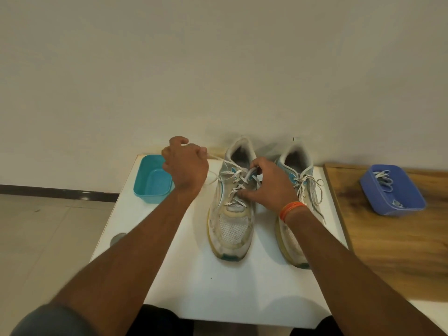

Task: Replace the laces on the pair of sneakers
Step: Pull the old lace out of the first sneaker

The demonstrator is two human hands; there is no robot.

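Note:
Two worn white sneakers with teal accents stand side by side on a white table point(198, 282), toes toward me. The left sneaker point(231, 229) has a speckled white lace point(230, 175) partly loosened. My left hand point(185, 164) grips one end of that lace and holds it taut up and to the left of the shoe. Over the tongue of that shoe, my right hand point(269, 184) curls round the laces near the top eyelets, thumb lower on the lacing. The right sneaker point(294, 214) is still laced, its bow loose, partly hidden behind my right forearm.
A teal plastic tub point(151, 181) sits at the table's back left, just under my left hand. On the wooden surface point(388, 251) to the right, a blue tub point(392, 190) holds more white laces. A wall rises right behind the shoes.

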